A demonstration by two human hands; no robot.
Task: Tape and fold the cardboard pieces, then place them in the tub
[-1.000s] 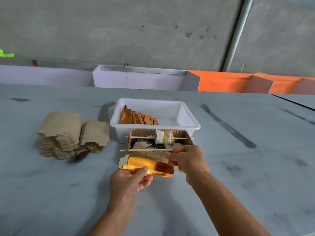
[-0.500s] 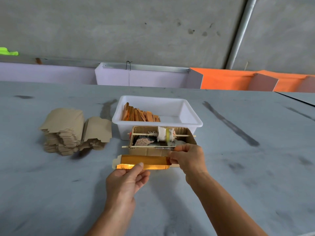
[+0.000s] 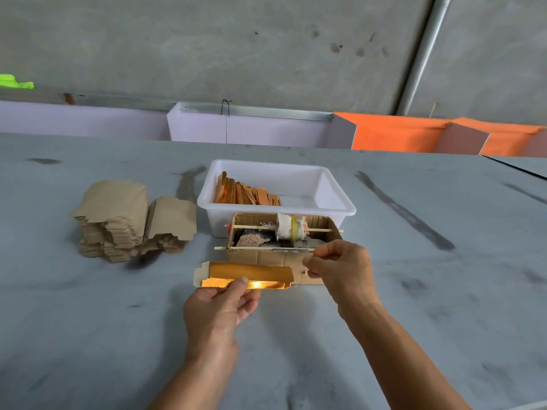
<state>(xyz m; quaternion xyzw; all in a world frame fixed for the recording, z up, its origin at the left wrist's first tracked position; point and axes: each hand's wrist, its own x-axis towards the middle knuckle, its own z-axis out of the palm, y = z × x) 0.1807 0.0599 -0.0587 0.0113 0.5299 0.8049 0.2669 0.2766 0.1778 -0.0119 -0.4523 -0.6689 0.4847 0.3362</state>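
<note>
Surface: a grey, scuffed desk (image 3: 88, 335) with dark streaks, backed by a concrete wall (image 3: 207, 48) with a metal pipe (image 3: 420, 54) at the right; lilac and orange panels (image 3: 393, 133) stand along the far edge.
Left of the hands: a stack of brown cardboard pieces (image 3: 130, 217), flat and unfolded.
Left hand (image 3: 219, 309): pinches the near edge of a gold-faced cardboard piece (image 3: 248, 275), thumb on top (the foil glares by the thumb).
Beyond the hands: a small open cardboard box (image 3: 266, 257) with two thin sticks across it and a cloth-wrapped roll (image 3: 290, 227) on the far stick; behind it, touching, a white tub (image 3: 340, 199) with folded gold pieces (image 3: 247, 195) leaning at its left end.
Right hand (image 3: 343, 269): fingers curled, thumb and forefinger pinched together at the box's near right corner; what they hold I cannot tell.
Change: the right hand has let go of the gold piece's right end and drawn off to the right; the piece lies flatter.
</note>
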